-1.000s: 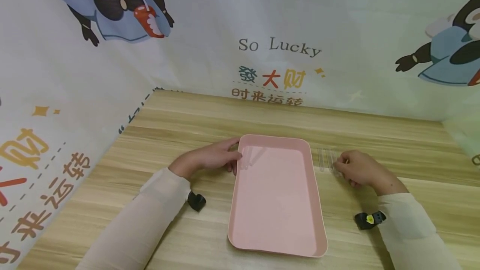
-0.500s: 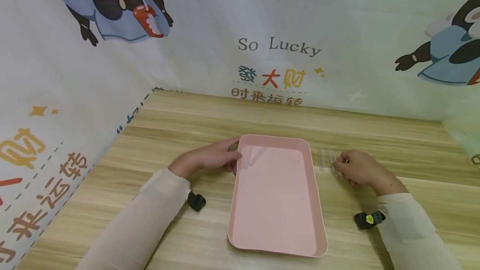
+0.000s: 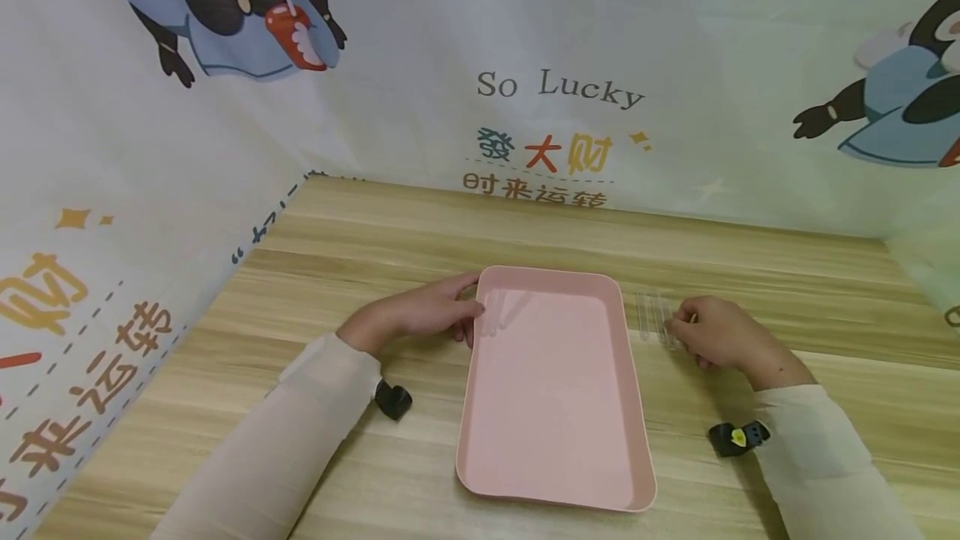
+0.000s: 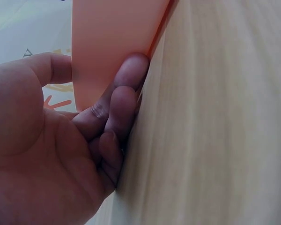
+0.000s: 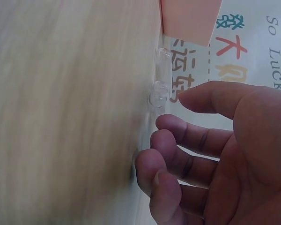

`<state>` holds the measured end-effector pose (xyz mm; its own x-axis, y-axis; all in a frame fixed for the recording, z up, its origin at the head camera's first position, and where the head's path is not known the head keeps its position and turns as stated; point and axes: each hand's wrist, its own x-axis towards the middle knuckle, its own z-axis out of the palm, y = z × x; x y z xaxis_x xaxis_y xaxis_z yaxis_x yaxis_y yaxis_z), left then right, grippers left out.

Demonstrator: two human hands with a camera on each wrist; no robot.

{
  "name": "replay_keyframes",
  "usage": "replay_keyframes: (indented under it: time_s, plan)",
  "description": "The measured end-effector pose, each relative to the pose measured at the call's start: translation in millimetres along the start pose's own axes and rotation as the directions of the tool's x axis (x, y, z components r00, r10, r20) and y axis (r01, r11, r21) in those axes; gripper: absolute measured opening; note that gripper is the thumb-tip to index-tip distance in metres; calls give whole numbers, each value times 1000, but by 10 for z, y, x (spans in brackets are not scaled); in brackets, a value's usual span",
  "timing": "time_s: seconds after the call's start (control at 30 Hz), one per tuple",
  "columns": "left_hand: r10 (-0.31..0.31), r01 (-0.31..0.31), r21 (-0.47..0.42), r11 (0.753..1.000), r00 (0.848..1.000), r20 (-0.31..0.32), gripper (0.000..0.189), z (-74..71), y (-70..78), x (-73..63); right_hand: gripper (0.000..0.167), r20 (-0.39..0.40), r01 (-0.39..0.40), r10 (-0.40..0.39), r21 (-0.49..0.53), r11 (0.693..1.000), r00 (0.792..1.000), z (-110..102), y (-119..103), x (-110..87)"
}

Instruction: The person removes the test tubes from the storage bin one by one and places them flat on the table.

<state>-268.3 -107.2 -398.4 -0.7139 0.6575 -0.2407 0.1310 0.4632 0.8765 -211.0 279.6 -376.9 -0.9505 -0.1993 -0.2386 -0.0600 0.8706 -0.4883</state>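
Observation:
A pink rectangular tray (image 3: pixel 551 407) lies on the wooden table. At its far left corner, my left hand (image 3: pixel 420 308) grips the side wall, thumb at the rim and curled fingers against the outside. Several clear, thin tubes (image 3: pixel 516 312) lie inside the tray near that thumb. Right of the tray, more clear tubes (image 3: pixel 643 317) lie side by side on the table. My right hand (image 3: pixel 716 333) rests beside them with loosely bent fingers. In the right wrist view, thumb and index finger are apart, close to a tube end (image 5: pixel 158 98); no tube shows gripped.
The wood-grain table (image 3: pixel 375 457) meets a printed cloth backdrop (image 3: pixel 420 48) at the back and left. Black wrist cameras sit on both sleeves, the left one (image 3: pixel 393 400) and the right one (image 3: pixel 738 438) close to the tabletop.
Both hands, the tray and the tubes stay in nearly the same places. Only a slight shift of the head view shows.

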Motion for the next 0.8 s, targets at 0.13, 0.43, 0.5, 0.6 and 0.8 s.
replay_keyframes:
  time_s: [0.13, 0.43, 0.5, 0.6, 0.8]
  plan:
    - [-3, 3, 1, 1000, 1000, 0, 58, 3, 10, -3, 29, -2, 3, -3, -3, 1000, 1000, -2, -5, 0]
    - [-2, 2, 9, 1000, 1000, -1, 58, 4, -4, -11, 30, -7, 2, -2, -25, 1000, 1000, -14, -50, -17]
    - [-5, 5, 9, 1000, 1000, -3, 58, 4, 6, -14, 31, -7, 4, -4, -21, 1000, 1000, -17, -60, -23]
    - [-8, 8, 12, 1000, 1000, -3, 58, 3, 15, -17, 30, -7, 9, -9, -16, 1000, 1000, -23, -70, -29]
    - [-13, 14, 14, 1000, 1000, -2, 60, -3, 3, -12, 28, -18, 10, -10, -9, 1000, 1000, -45, -98, -45]
